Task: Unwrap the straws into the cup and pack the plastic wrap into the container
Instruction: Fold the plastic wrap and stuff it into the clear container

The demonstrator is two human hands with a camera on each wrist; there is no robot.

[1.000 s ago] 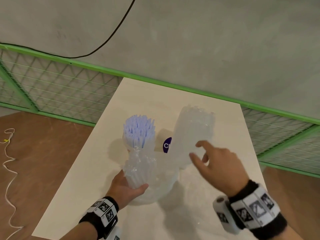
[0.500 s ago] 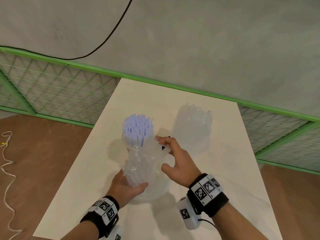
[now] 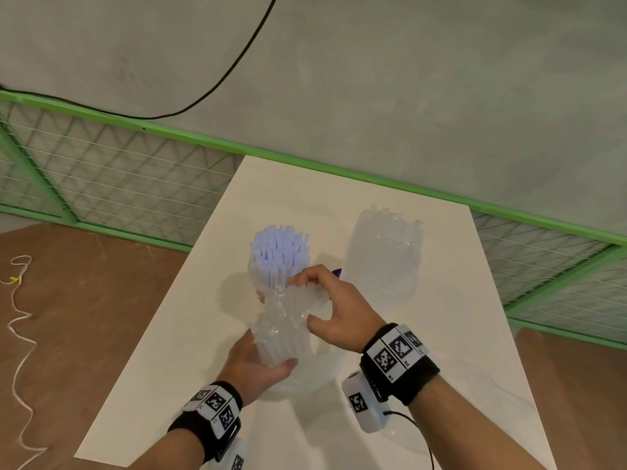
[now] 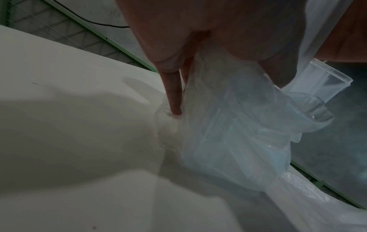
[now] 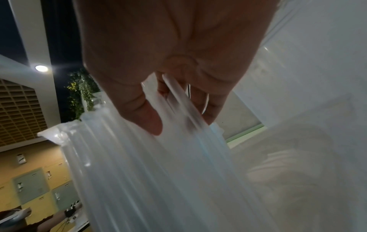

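A bundle of clear straws in plastic wrap (image 3: 283,329) stands upright near the middle of the white table (image 3: 441,334). My left hand (image 3: 259,366) grips its lower part from below. At the top of the bundle my right hand (image 3: 334,308) curls its fingers and thumb around the straw ends (image 5: 178,100). Crumpled wrap (image 4: 238,133) bunches under my left fingers (image 4: 173,97). Behind the bundle a cup holds blue-tinted straws (image 3: 280,254); the cup's body is mostly hidden. A tall clear plastic container (image 3: 385,252) stands to the right of the cup.
A green mesh fence (image 3: 118,184) runs behind the table, against a grey wall with a black cable (image 3: 217,83). White cord (image 3: 20,317) lies on the brown floor at left. A small purple label (image 3: 337,273) peeks out behind my right hand.
My right hand let go of the clear container, which now stands on the table, and moved left to take hold of the top of the straw bundle. My left hand stayed put.
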